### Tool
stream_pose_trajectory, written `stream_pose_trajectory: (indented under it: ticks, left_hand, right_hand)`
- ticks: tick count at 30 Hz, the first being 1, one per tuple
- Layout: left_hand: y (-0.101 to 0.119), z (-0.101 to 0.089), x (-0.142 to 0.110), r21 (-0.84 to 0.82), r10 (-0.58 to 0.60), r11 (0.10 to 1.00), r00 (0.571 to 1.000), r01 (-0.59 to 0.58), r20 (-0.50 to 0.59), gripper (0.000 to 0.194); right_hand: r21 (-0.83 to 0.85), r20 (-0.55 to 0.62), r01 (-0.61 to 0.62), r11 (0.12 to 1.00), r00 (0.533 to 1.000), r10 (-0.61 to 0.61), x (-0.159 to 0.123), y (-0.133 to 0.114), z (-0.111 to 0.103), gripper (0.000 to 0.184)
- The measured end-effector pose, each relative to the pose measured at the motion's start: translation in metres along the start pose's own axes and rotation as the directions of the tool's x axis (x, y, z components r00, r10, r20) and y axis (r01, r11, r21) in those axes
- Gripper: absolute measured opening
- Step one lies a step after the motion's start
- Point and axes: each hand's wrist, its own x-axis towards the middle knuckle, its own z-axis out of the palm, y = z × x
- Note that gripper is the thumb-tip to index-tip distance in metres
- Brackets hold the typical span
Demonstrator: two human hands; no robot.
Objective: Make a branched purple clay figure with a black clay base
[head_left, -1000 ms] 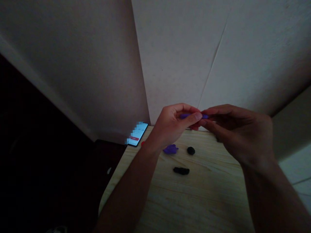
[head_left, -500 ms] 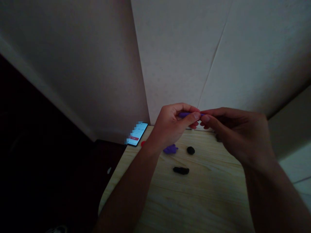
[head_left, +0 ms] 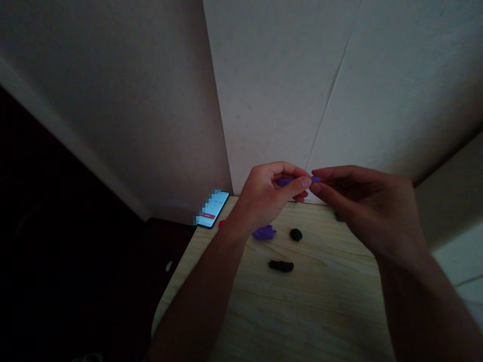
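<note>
Above the far part of the table, my left hand (head_left: 269,193) pinches a thin roll of purple modelling clay (head_left: 286,182) between thumb and fingers. My right hand (head_left: 372,203) has its thumb and forefinger around the roll's right end, which shows between the fingertips. Below them on the table lie a crumpled purple clay lump (head_left: 264,232), a round black clay lump (head_left: 296,235) and a longer black clay piece (head_left: 281,266). A red piece (head_left: 222,224) is partly hidden behind my left wrist.
The light wooden table (head_left: 302,311) stands against a pale wall (head_left: 279,100). A phone (head_left: 213,211) with a lit screen lies at its far left corner. Behind my right hand a dark object (head_left: 339,216) is partly hidden. Left of the table, the floor is dark.
My right thumb and forefinger have parted slightly, and more of the purple roll's right end now shows between them. My left hand has barely moved.
</note>
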Motion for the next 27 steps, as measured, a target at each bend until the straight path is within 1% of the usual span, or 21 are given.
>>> stream_pose_trajectory:
  ticks: [3, 6, 10, 14, 18, 22, 25, 27]
  left_hand:
    - [0.0, -0.001, 0.0, -0.031, -0.009, 0.999, 1.0, 0.01, 0.016, 0.027]
    - [0.001, -0.004, -0.001, -0.051, -0.066, 0.996, 0.997, 0.068, 0.033, 0.026]
    - [0.0, -0.01, -0.001, 0.028, -0.114, 0.993, 0.993, 0.114, 0.011, 0.023]
    - [0.0, -0.01, 0.0, 0.031, -0.094, 0.995, 0.995, 0.095, -0.025, 0.023]
    - [0.0, -0.009, 0.001, 0.007, -0.071, 0.997, 0.996, 0.071, -0.063, 0.025]
    - [0.002, -0.007, 0.0, 0.017, -0.075, 0.997, 0.996, 0.076, -0.05, 0.028]
    - [0.003, -0.006, 0.0, 0.025, -0.091, 0.995, 0.995, 0.092, -0.03, 0.028]
    - [0.004, -0.006, 0.001, 0.026, -0.084, 0.996, 0.996, 0.085, -0.038, 0.028]
  right_hand:
    - [-0.012, 0.015, -0.018, 1.0, 1.0, 0.018, 0.001, 0.001, -0.001, 0.022]
    - [0.021, -0.009, -0.032, 0.999, 0.999, 0.032, 0.002, 0.005, -0.002, 0.02]
    - [0.074, -0.03, -0.014, 0.997, 0.999, 0.016, 0.005, 0.012, -0.004, 0.021]
    - [0.075, -0.007, -0.024, 0.997, 1.0, 0.024, 0.005, 0.014, -0.005, 0.021]
    - [0.059, -0.031, -0.038, 0.998, 0.999, 0.039, 0.004, 0.011, -0.004, 0.021]
    - [0.081, -0.066, -0.04, 0.996, 0.997, 0.045, 0.003, 0.01, -0.003, 0.02]
    - [0.097, -0.049, -0.022, 0.995, 0.998, 0.027, 0.004, 0.011, -0.002, 0.018]
    - [0.103, -0.033, -0.009, 0.995, 0.999, 0.012, 0.004, 0.012, -0.002, 0.019]
